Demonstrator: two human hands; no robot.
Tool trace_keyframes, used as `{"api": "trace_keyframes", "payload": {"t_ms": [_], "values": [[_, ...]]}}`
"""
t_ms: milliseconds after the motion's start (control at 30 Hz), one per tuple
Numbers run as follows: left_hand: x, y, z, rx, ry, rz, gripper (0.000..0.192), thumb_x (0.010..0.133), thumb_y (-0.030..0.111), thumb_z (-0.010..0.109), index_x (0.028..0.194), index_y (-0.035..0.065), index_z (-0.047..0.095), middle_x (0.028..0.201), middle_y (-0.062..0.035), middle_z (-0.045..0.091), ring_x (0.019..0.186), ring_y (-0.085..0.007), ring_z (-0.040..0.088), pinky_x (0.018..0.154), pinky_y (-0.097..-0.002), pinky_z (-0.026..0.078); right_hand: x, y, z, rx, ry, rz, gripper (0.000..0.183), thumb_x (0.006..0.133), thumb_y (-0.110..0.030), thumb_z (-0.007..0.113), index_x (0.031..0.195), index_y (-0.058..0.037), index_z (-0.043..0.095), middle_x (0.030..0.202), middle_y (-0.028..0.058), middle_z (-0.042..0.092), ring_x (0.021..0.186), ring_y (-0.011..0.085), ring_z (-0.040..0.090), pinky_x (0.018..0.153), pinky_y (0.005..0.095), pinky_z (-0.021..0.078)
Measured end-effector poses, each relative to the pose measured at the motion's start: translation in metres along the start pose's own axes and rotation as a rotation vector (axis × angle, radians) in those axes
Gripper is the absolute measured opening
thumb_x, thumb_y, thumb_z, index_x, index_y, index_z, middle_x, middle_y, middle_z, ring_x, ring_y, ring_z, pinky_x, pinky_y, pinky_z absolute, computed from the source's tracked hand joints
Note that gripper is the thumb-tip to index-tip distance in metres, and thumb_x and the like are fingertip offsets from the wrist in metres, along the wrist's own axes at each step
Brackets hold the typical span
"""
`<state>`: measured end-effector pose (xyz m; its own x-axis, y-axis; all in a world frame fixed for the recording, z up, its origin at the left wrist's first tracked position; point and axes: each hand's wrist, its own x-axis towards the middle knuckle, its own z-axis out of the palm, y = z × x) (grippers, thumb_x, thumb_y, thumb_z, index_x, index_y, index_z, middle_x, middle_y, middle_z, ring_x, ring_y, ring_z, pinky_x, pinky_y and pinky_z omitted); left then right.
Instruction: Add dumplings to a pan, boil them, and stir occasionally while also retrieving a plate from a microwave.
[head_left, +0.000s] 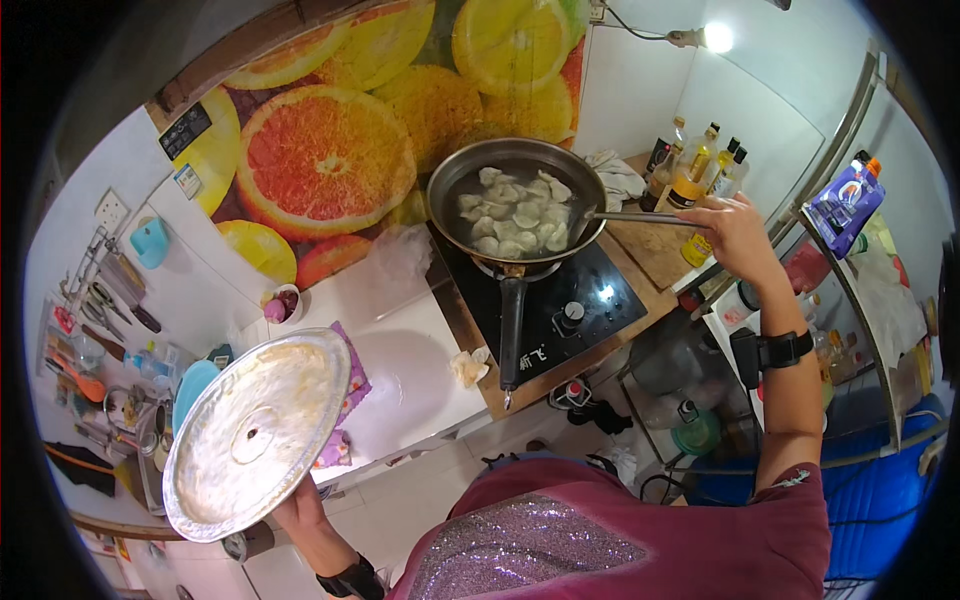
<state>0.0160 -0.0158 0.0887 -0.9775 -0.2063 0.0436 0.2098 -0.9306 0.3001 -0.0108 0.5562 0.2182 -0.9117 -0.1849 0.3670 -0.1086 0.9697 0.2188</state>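
Observation:
Several dumplings (517, 210) lie in water in a deep frying pan (442, 176), which stands on a black cooktop (555, 322). The pan's dark handle points toward me. My right hand (735, 229) grips the metal handle of a utensil (649, 218), whose far end dips in at the pan's right side; its head is mostly hidden in the water. Over the counter's left part, my left hand (301, 504) holds a round metal pot lid (292, 420), tilted with its inner face toward me. The lid hides most of the left fingers.
Oil and sauce bottles (694, 169) stand right of the pan, near a wooden board (649, 251) and a cloth (616, 176). A small bowl (292, 307) sits by the left wall. Knives and scissors (112, 292) hang there. A loaded shelf rack (847, 277) rises at right.

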Motion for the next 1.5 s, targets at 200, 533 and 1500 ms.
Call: {"api": "trace_keyframes", "payload": {"t_ms": [200, 533, 1500], "values": [[-0.001, -0.001, 0.005, -0.047, 0.073, -0.009, 0.047, 0.077, 0.003, 0.06, 0.119, -0.0052, 0.041, 0.121, -0.0171, 0.048, 0.11, -0.026, 0.047, 0.098, -0.0374, 0.038, 0.005, -0.016, 0.039, 0.154, 0.071, 0.052, 0.031, 0.07, -0.005, 0.057, 0.098, -0.0176, 0.064, 0.075, 0.004, 0.056, 0.074, 0.0219, 0.055, 0.068, 0.0341, 0.038], [-0.001, 0.001, 0.011, 0.026, -0.074, -0.067, 0.042, 0.082, 0.008, 0.055, 0.12, -0.0044, 0.041, 0.122, -0.0177, 0.046, 0.111, -0.0264, 0.047, 0.098, -0.0383, 0.037, 0.04, -0.046, 0.075, 0.219, 0.093, 0.094, 0.034, 0.07, -0.006, 0.056, 0.101, -0.018, 0.062, 0.077, 0.0055, 0.057, 0.075, 0.0231, 0.055, 0.069, 0.0347, 0.0386], [0.096, -0.033, 0.026, 0.112, -0.213, -0.388, 0.035, 0.088, 0.012, 0.047, 0.119, -0.0019, 0.042, 0.124, -0.0174, 0.045, 0.113, -0.0296, 0.044, 0.099, -0.0425, 0.036, 0.02, -0.062, 0.047, 0.182, 0.294, 0.162, 0.037, 0.075, -0.004, 0.052, 0.11, -0.0139, 0.057, 0.072, 0.0088, 0.051, 0.067, 0.0268, 0.051, 0.063, 0.0354, 0.0391]]}}
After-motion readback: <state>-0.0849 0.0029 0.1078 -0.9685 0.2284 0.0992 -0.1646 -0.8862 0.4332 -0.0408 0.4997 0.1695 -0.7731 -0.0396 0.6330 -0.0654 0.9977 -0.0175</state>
